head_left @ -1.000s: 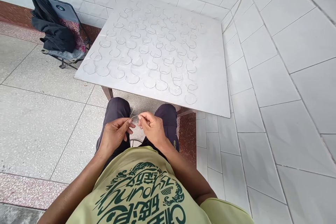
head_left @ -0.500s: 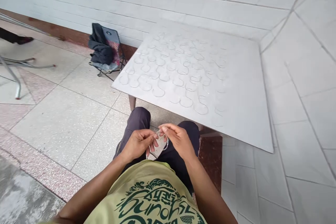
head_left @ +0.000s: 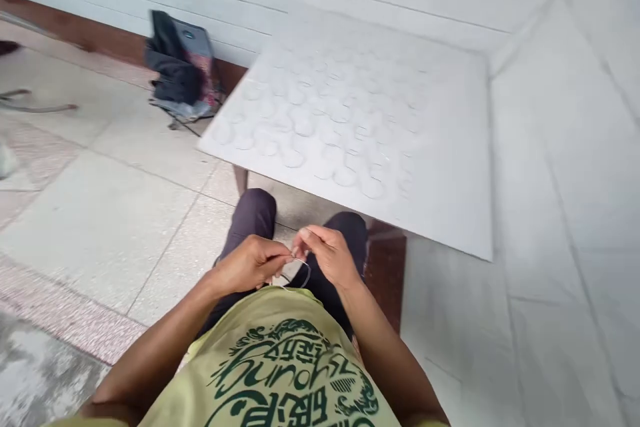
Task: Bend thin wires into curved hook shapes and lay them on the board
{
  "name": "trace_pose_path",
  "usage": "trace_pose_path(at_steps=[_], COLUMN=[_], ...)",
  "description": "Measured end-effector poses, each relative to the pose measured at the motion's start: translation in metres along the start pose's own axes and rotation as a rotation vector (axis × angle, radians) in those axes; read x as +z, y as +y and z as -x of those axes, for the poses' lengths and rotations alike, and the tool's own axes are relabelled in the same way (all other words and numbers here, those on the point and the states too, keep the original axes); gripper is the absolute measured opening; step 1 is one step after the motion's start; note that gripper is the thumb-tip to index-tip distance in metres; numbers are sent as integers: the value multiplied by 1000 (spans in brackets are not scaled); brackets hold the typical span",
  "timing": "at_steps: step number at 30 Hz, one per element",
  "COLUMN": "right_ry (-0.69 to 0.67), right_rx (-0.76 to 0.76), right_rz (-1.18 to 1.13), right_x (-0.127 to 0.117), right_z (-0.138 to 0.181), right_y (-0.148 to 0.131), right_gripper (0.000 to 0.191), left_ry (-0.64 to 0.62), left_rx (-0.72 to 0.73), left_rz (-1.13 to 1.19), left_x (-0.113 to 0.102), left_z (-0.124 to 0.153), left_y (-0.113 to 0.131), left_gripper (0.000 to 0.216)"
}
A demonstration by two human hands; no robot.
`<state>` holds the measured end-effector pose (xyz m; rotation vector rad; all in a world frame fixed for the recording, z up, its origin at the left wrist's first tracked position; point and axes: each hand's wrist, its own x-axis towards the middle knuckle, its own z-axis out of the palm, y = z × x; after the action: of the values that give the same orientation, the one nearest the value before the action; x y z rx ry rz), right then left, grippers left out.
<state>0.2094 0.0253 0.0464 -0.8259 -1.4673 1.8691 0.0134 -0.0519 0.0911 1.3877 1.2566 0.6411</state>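
Observation:
My left hand (head_left: 250, 264) is closed in a pinch on a thin pale loop of cord or wire (head_left: 308, 275), in front of my belly. Fingertips of my right hand (head_left: 327, 255) meet the left ones at the top of the loop and are pinched there too. The loop hangs below the fingers, over my lap. Its exact material is too fine to make out. Beyond my knees, a white board-like tabletop (head_left: 450, 167) carries many thin curved pieces (head_left: 293, 157) laid out in rows.
A folding chair (head_left: 200, 47) with a dark garment (head_left: 173, 70) on it stands by the wall, left of the table. Metal legs of other furniture (head_left: 40, 107) show at the far left. A tiled wall (head_left: 550, 167) runs along the right side.
The view has shifted, so the table sits higher and further left. My hands have drawn closer together, and the left fingers now pinch more tightly at the loop.

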Motion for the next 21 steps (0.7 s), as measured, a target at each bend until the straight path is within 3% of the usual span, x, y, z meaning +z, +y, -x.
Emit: trace_pose_path(at_steps=[5,9,13,16,21], right_ry=[31,32,10,40,70], right_rx=[-11,-9,31,34,16], right_rz=[-50,-150,-29,96,116], right_x=[1,-5,-12,-11,-10], right_z=[-9,-8,-1,6,6], right_y=[0,-2,-7,-8,-3], right_gripper=[47,51,51,46,48], left_ry=[-88,79,282,326,315], left_rx=[-70,-77,-89,-109,-146], left_rz=[108,114,34,84,232], left_x=[-8,-2,5,6,3], left_z=[-8,-11,-17,-23,-31], left_y=[-6,-5,-2,-3,-6], left_gripper=[36,35,36,38,42])
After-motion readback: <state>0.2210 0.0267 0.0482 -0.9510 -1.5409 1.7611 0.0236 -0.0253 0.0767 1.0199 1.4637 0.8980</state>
